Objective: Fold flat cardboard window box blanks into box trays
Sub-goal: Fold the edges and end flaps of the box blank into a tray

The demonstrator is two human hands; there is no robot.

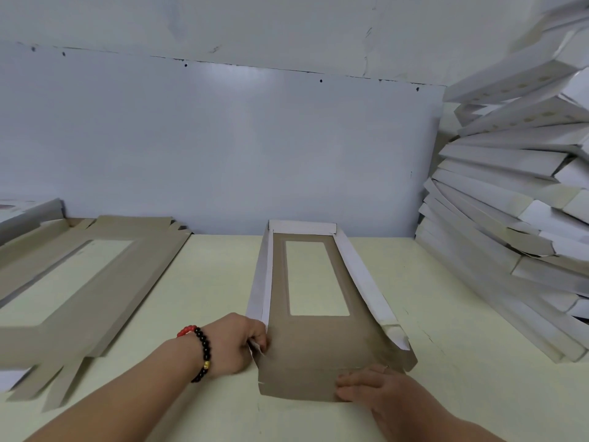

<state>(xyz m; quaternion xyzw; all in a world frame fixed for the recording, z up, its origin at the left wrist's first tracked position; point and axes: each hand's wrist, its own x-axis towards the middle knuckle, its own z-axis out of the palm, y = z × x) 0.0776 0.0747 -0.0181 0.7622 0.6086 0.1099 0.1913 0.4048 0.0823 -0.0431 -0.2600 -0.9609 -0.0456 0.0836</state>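
A brown cardboard window box blank (318, 346) lies lengthwise on the pale table, its rectangular window showing the table through it. Its far end wall and both long side walls, white on the outside, stand folded up. The near end flap lies flat. My left hand (242, 342), with a beaded bracelet on the wrist, pinches the near corner tab of the left side wall. My right hand (373, 386) lies flat with straight fingers on the near flap's right corner.
A stack of flat brown blanks (83, 282) covers the table's left side. Several folded white trays (510, 218) lean in a tall pile at the right. A grey-white wall panel (223, 148) stands behind the pale yellow table (207, 282).
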